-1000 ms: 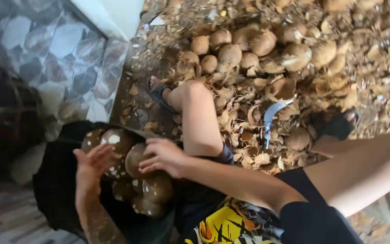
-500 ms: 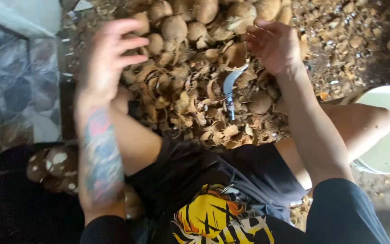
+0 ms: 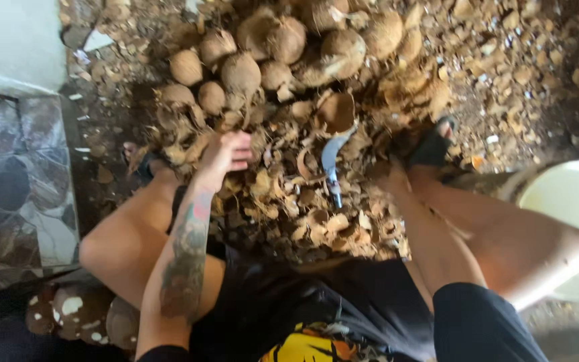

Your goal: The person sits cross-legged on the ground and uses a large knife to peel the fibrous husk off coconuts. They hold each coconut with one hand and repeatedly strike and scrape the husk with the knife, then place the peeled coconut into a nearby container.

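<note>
The left arm reaches forward from the near left, with the forearm nearly straight and a tattoo along its length. The left hand is at the far end, the fingers loosely bent and pointing to the right, not closed on anything. The right forearm goes forward on the right side. The right hand is blurred and dark there; its grip cannot be told.

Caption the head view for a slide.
Seated person's left hand reaches into coconut husk scraps near a curved knife, whole coconuts beyond.
</note>
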